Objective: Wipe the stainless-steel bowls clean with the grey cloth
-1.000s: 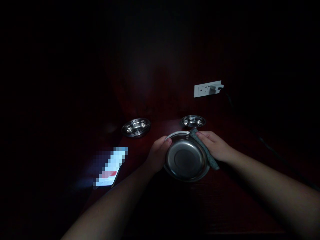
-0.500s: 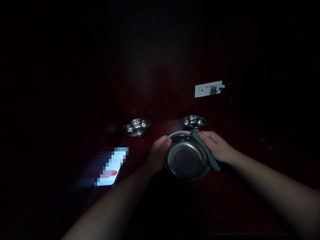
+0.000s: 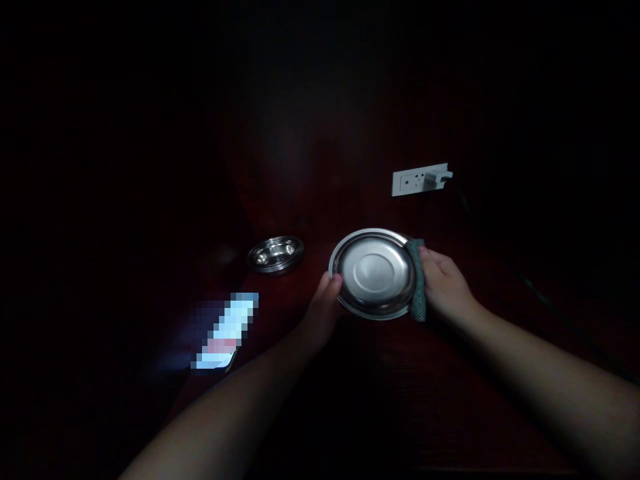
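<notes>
Between my hands is a shiny round stainless steel bowl, tilted so that one broad face points toward me; I cannot tell for sure whether it is the inside or the underside. My left hand grips its left rim, with the thumb on the near face. On the opposite side, my right hand is closed on a grey-green cloth folded over the bowl's right rim. To the left, a small stack of similar steel bowls stands on the dark red table.
A lit phone, its screen pixelated, lies at the left near my forearm. On the back wall is a white socket plate with a plugged-in charger. A dark cable runs down the right side. Surroundings are very dark.
The bowl has risen and tipped, its face now brighter, and it hides the single bowl seen behind it earlier. The cloth has turned more upright along the right rim.
</notes>
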Demonstrator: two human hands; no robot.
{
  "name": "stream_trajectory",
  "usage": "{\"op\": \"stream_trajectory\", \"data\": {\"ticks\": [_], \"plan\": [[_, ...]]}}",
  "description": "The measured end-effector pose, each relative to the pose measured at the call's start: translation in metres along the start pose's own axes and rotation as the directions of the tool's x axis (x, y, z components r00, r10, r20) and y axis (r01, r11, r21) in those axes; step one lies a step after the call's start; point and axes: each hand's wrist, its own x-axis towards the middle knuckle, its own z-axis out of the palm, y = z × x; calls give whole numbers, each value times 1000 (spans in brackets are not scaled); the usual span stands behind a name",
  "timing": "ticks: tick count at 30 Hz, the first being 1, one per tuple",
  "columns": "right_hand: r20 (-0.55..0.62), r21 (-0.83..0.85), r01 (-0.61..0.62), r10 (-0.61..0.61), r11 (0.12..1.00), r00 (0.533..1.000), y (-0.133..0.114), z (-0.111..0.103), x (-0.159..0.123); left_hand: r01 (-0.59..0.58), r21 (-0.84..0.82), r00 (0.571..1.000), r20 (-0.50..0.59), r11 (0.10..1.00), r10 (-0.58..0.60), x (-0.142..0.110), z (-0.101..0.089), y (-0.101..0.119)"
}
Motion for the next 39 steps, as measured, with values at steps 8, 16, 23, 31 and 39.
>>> {"op": "stream_trajectory", "data": {"ticks": [8,16,23,31,39], "plan": [[40,-77,45,-42,996,998,0,-3,1,27,-4,1000,-6,1000,-27,0,1,2],[59,-130,52,-45,990,997,-2,-4,1,13,76,999,-44,997,-10,4,0,5],[76,-135,44,-34,990,997,2,-6,2,27,139,998,-66,990,-18,7,-2,8],[173,-84,-47,61,995,983,2,-8,4,64,223,996,-77,973,-48,6,-4,13],[330,-24,-160,159,987,931,5,-10,6,37,394,999,-22,918,-31,3,-7,18]]}}
